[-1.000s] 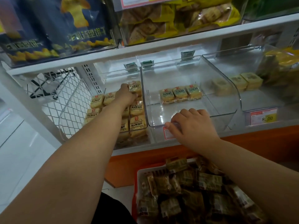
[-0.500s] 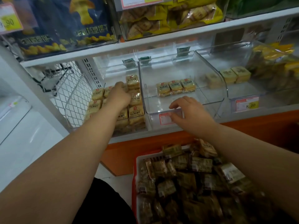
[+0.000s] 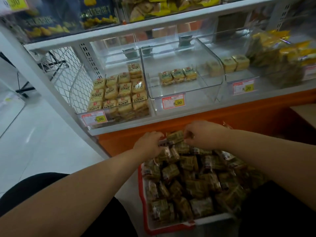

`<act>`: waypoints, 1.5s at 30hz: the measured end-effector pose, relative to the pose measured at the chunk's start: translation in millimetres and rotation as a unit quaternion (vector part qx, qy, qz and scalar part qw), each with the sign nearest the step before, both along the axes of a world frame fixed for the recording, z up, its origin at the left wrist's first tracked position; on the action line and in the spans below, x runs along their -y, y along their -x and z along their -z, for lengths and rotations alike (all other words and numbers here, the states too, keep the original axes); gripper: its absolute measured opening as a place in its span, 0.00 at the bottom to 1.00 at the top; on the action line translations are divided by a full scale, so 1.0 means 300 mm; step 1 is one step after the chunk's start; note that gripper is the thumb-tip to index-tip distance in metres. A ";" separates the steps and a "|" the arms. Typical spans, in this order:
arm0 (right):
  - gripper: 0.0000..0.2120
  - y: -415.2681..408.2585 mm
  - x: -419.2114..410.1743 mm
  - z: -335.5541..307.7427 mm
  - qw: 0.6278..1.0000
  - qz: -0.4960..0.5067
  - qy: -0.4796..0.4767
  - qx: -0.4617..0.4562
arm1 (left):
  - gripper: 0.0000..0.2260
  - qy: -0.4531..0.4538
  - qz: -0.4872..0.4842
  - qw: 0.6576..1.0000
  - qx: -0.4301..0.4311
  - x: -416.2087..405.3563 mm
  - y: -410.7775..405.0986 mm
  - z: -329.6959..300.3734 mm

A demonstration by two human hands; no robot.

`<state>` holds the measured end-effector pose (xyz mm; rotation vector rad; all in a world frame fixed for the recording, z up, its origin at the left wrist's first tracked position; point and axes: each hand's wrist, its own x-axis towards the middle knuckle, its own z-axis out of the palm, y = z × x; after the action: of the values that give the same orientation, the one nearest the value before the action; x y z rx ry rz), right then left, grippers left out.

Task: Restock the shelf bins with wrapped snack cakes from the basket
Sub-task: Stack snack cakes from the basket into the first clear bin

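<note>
Your hands, left hand (image 3: 148, 142) and right hand (image 3: 203, 134), are both pinching one cake (image 3: 174, 137) at the far end of the basket (image 3: 145, 224). Be lifting it clear without dragging neighbours, then heading for the near-empty middle bin (image 3: 184, 93).

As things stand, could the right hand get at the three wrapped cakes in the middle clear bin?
Probably yes. The middle clear plastic bin is open at the top front, nothing lies before the three yellow wrapped cakes, but the right hand is busy pinching a greenish wrapped cake over the red-rimmed basket.
</note>
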<state>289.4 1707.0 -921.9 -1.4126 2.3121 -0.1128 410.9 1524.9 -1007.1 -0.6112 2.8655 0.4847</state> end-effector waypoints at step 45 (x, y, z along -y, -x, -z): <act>0.14 0.039 0.084 -0.066 0.721 0.247 0.329 0.558 | 0.18 -0.446 -0.027 0.883 -0.146 -0.005 -0.019 -0.442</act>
<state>277.8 1681.7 -902.0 -0.5183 1.4736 -1.5899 416.7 1526.4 -874.5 -0.4496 2.4250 1.8724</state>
